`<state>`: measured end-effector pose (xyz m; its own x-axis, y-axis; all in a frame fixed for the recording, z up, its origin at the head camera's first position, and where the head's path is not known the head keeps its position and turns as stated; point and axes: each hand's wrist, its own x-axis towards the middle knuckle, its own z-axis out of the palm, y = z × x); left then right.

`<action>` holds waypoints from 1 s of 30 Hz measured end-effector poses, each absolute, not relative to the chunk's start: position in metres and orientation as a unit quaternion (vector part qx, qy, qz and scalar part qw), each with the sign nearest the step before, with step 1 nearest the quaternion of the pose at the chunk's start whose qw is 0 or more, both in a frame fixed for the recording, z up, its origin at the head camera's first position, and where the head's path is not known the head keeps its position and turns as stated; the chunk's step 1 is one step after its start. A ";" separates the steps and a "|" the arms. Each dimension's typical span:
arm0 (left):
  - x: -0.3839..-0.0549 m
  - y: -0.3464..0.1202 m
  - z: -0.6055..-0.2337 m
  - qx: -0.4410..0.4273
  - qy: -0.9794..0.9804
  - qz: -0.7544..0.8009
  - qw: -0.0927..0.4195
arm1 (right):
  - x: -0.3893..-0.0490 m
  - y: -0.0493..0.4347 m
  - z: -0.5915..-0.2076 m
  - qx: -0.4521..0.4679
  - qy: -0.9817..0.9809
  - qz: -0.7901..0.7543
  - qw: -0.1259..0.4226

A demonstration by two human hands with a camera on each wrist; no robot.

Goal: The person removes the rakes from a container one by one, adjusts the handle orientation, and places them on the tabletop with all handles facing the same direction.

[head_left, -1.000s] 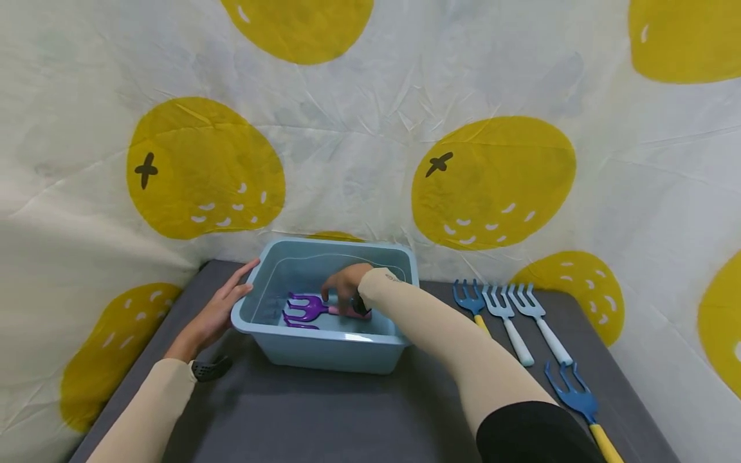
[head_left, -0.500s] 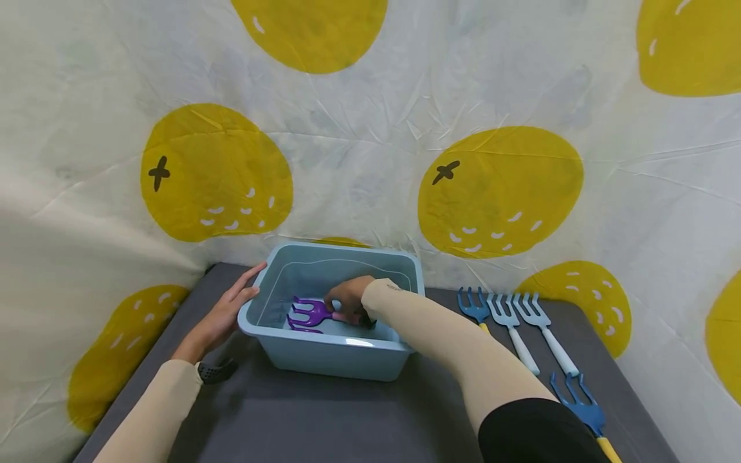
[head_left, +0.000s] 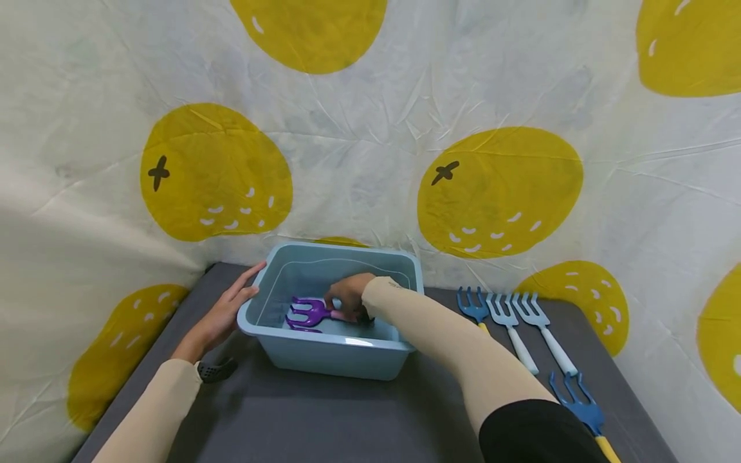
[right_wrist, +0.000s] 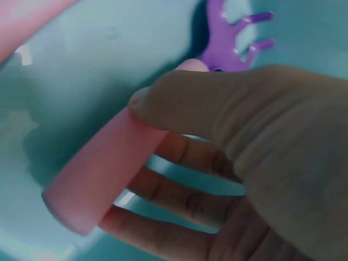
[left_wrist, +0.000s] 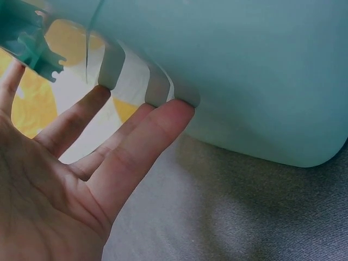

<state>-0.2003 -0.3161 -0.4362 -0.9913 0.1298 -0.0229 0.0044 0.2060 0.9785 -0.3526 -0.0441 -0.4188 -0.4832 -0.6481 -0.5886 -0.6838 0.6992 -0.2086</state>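
Inside the light blue plastic basin (head_left: 330, 354), my right hand (head_left: 349, 296) grips the pink handle (right_wrist: 111, 163) of a hand rake with purple tines (head_left: 311, 312). The right wrist view shows the thumb over the handle and the fingers curled beneath it. A second purple rake (head_left: 303, 328) lies beside it, mostly hidden by the basin's front wall; another pink handle (right_wrist: 27, 22) crosses the corner of the right wrist view. My left hand (head_left: 222, 313) rests against the basin's left side, its fingers (left_wrist: 138, 141) extended and the tips touching the outer wall.
Right of the basin on the dark grey table (head_left: 324, 418) lie a blue rake (head_left: 473, 305) with a yellow handle, two pale blue forks (head_left: 502, 310) (head_left: 532, 313), and another blue rake (head_left: 581, 408) nearer me. A patterned cloth (head_left: 359, 173) hangs behind.
My right hand has settled onto the pink handle and closed around it. The left hand stays on the basin's side. The head view has shifted slightly.
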 end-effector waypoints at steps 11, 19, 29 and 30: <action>-0.200 -0.319 -0.438 0.048 0.780 0.622 0.048 | -0.343 -0.028 -0.374 -0.395 0.873 0.037 0.283; -0.201 -0.316 -0.436 0.056 0.783 0.618 0.053 | -0.338 0.000 -0.335 -0.413 0.860 -0.045 0.295; -0.200 -0.317 -0.436 0.047 0.783 0.618 0.053 | -0.325 0.050 -0.309 -0.403 0.852 -0.225 0.248; -0.199 -0.316 -0.436 0.048 0.783 0.618 0.053 | -0.322 0.055 -0.308 -0.401 0.852 -0.239 0.239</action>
<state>-0.1994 -0.3162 -0.4363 -0.9898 0.1406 -0.0238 0.0095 0.2314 0.9728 -0.3222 0.0554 -0.3075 -0.5642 -0.7972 -0.2147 -0.5695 0.5641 -0.5979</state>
